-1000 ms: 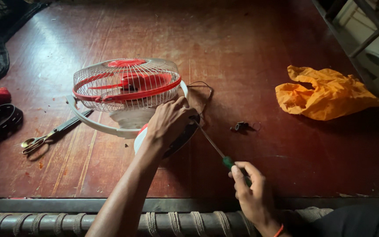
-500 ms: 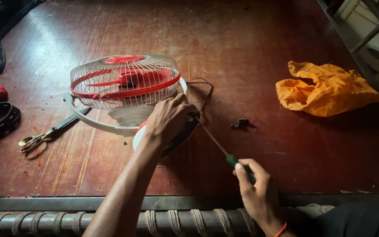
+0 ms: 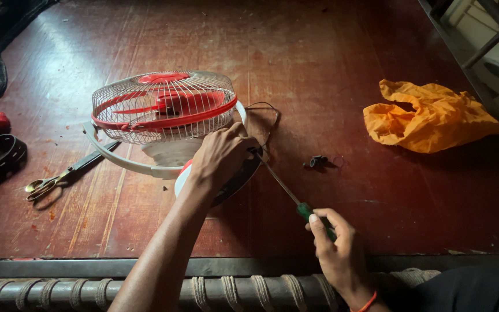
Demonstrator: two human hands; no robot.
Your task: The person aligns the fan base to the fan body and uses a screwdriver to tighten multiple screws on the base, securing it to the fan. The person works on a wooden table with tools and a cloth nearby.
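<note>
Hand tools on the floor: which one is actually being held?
The green-handled screwdriver, gripped by the right hand, its tip at the fan base under the left hand. The scissors lie untouched, left of the fan.

1. The scene is dim overall, lit by soft daylight that falls from the far side
2. A pale sheen of glare lies across the far and left part of the reddish wooden floor (image 3: 330, 52)
3. The near edge and both corners sink into deep shadow, with the far left corner almost black
4. The orange cloth (image 3: 431, 115) at right is the brightest colour and casts a soft shadow toward the near side
5. The fan (image 3: 163, 107) is sharp, its wire grille crisp
6. Straight lines bow slightly toward the edges, as with a wide lens
7. The left hand (image 3: 220, 156) and right hand (image 3: 333, 242) look dark but unblurred
</note>
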